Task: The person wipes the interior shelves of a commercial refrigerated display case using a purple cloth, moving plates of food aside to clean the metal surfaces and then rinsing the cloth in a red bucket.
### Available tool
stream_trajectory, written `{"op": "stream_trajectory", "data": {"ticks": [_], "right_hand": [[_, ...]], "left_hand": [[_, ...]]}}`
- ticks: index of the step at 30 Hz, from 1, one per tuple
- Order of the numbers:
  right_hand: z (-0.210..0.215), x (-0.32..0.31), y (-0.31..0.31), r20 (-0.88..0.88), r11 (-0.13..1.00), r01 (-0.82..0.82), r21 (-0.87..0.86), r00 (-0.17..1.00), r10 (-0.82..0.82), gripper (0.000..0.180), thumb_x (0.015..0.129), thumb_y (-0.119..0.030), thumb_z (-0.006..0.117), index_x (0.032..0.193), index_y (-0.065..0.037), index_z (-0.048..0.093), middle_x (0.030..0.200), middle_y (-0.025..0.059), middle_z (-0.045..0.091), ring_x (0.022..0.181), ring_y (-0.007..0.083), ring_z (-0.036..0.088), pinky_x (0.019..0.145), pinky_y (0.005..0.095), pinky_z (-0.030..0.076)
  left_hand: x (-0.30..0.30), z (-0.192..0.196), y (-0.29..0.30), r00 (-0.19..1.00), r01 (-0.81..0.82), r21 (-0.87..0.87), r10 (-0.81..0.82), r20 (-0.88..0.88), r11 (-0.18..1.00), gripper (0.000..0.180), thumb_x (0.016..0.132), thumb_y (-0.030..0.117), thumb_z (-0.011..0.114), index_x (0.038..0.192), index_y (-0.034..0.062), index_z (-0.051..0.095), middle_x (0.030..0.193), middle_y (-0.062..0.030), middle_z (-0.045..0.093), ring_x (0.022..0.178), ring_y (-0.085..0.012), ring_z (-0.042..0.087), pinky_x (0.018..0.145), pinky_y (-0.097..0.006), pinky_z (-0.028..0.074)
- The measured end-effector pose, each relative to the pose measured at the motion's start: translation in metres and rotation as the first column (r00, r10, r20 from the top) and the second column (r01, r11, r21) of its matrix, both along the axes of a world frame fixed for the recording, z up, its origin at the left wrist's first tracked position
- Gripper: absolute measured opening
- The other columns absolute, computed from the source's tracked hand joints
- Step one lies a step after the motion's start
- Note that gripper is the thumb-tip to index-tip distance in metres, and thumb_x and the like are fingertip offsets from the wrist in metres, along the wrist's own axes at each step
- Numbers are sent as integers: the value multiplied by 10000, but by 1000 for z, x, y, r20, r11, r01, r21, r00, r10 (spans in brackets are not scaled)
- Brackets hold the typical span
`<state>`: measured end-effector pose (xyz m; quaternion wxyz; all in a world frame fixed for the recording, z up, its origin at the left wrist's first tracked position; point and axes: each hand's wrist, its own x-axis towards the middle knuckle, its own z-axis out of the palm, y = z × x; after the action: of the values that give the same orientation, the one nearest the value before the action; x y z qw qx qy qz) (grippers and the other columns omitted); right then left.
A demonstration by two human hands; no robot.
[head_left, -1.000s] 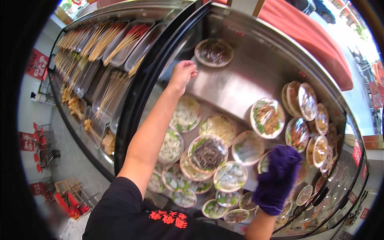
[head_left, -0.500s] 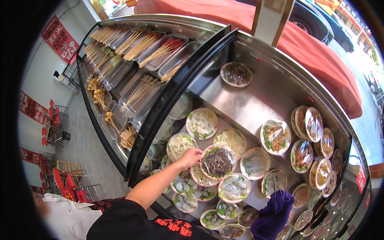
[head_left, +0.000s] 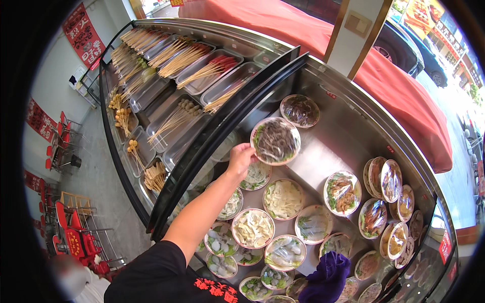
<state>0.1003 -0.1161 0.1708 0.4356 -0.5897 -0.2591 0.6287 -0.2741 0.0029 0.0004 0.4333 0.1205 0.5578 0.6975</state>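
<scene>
My left hand (head_left: 240, 156) grips the near rim of a round wrapped plate of dark noodle-like food on greens (head_left: 275, 141) and holds it raised and tilted over the steel display shelf (head_left: 333, 146). A similar dark plate (head_left: 299, 110) lies beyond it at the back of the shelf. My right hand (head_left: 326, 280) is at the bottom edge, covered by a purple cloth or glove, close above the front plates; whether it holds anything cannot be seen. Below the lifted plate lie wrapped plates of pale sliced vegetables (head_left: 283, 198).
Several wrapped plates fill the shelf's front and right side (head_left: 376, 217). A dark sliding frame (head_left: 227, 131) separates this case from trays of skewers (head_left: 187, 65) on the left. Red chairs (head_left: 76, 237) stand on the floor at lower left. A red-covered counter (head_left: 404, 96) runs behind.
My left hand has taken the dark noodle plate from the middle of the shelf and lifted it up toward the back. The camera view has shifted; the purple-covered right hand stays low.
</scene>
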Motion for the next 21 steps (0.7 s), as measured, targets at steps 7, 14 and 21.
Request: {"op": "stream_trajectory", "data": {"ticks": [7,14,21], "right_hand": [[-18,0,0,-273,989,146,-5,951,-142,120,910,-229,500,983,-138,522,830,20,539,688,120,480,526,237,419],[-52,32,0,-372,964,179,-196,896,-242,289,915,-329,484,1143,-151,489,943,38,606,742,171,587,505,282,488],[-54,38,-2,-576,959,-12,-283,802,-160,210,905,-317,426,842,-120,460,655,9,408,543,138,449,412,253,439]], "left_hand": [[5,-18,35,995,-90,13,89,54,996,108,857,60,560,935,-9,589,861,-73,627,749,-166,611,699,-306,526],[65,-1,-1,999,-30,-106,35,41,994,108,879,66,564,979,33,542,812,-42,563,683,-130,567,636,-256,504],[206,-10,26,831,546,-123,-518,201,828,232,893,111,578,1086,-10,533,978,-97,572,808,-161,606,714,-269,546]]}}
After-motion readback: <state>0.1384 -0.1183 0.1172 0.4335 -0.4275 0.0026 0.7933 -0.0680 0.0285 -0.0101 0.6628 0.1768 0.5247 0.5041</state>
